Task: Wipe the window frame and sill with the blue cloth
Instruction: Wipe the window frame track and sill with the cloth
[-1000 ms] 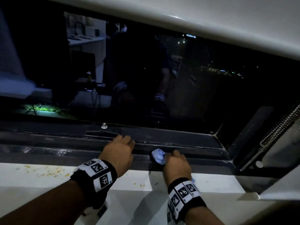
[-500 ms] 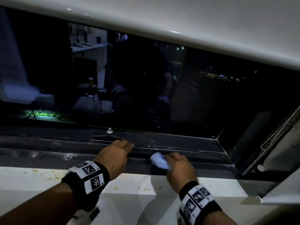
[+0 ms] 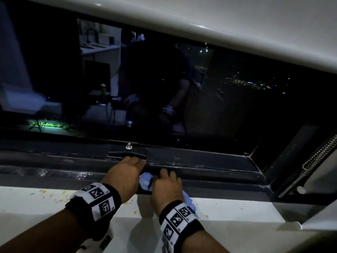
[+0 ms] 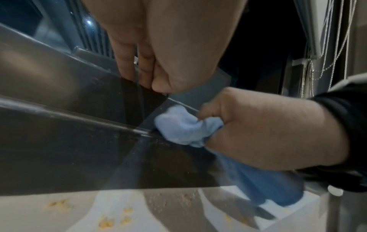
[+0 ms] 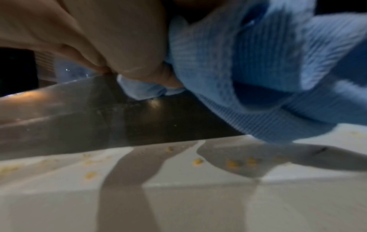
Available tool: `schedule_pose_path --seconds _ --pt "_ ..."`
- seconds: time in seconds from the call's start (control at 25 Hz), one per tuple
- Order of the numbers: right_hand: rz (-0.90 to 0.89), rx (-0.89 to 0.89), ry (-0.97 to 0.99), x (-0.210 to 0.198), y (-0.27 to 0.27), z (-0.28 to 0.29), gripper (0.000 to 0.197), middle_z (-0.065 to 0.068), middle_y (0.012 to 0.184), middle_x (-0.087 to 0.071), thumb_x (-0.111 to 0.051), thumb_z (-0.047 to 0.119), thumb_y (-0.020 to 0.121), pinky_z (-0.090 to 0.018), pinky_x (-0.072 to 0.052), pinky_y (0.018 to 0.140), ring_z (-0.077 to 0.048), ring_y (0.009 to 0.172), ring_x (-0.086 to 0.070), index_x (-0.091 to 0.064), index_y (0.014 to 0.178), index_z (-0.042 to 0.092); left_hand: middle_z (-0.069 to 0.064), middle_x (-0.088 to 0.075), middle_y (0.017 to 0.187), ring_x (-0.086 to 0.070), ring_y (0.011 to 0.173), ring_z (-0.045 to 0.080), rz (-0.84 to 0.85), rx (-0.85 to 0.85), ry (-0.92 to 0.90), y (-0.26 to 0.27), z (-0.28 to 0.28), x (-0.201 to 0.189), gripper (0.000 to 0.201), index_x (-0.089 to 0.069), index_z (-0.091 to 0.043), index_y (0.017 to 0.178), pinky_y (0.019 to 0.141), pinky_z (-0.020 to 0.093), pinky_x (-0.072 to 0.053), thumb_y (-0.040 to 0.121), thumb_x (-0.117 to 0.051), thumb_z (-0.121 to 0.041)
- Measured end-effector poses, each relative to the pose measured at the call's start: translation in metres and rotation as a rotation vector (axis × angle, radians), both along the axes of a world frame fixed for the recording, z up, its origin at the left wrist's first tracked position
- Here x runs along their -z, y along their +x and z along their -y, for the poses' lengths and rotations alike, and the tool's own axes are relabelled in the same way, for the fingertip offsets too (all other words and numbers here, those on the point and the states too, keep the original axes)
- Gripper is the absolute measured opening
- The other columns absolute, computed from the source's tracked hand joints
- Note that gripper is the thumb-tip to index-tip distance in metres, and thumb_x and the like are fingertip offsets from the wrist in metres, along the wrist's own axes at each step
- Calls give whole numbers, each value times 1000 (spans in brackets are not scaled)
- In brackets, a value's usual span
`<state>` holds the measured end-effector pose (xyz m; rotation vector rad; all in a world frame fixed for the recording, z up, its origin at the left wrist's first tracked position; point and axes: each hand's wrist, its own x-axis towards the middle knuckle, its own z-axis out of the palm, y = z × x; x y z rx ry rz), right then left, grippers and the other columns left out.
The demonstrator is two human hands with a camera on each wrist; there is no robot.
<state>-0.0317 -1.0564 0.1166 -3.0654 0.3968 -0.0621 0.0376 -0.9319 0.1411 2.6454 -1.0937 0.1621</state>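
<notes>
My right hand (image 3: 166, 187) grips the bunched blue cloth (image 3: 145, 181) and presses it onto the dark window frame rail (image 3: 209, 175). In the left wrist view the cloth (image 4: 184, 127) bulges out of that fist (image 4: 258, 130), a tail hanging toward the sill. The right wrist view shows the ribbed cloth (image 5: 258, 70) close up against the rail. My left hand (image 3: 125, 172) rests on the frame just left of the cloth, fingers straight and together, fingertips (image 4: 143, 78) touching the rail below the black window handle (image 3: 127, 154).
The white sill (image 3: 228, 209) carries scattered yellow crumbs (image 3: 43, 191), seen too as crumbs (image 5: 234, 163) in the right wrist view. A beaded blind chain (image 3: 310, 167) hangs at the right corner. The dark glass (image 3: 164, 88) reflects the room.
My right hand has slid the cloth leftward along the rail, so it now lies right beside my left hand. The left hand has stayed on the frame.
</notes>
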Motion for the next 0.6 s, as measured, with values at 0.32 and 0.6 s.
schedule_pose_path --seconds 0.32,0.6 --pt "110 96 -23 -17 -54 76 42 2 112 -61 -51 12 78 -28 -45 83 -26 104 -56 -60 115 28 -2 -47 134 -41 117 20 6 32 -44 -2 -7 -3 54 -38 -19 138 99 28 -39 85 -45 -10" --pt "135 54 5 6 -11 12 34 -10 106 -54 -58 10 72 -40 -45 83 -35 98 -53 -66 105 18 11 -66 111 -62 98 31 86 113 -89 9 -23 6 55 -61 -5 117 83 35 -53 62 -67 0"
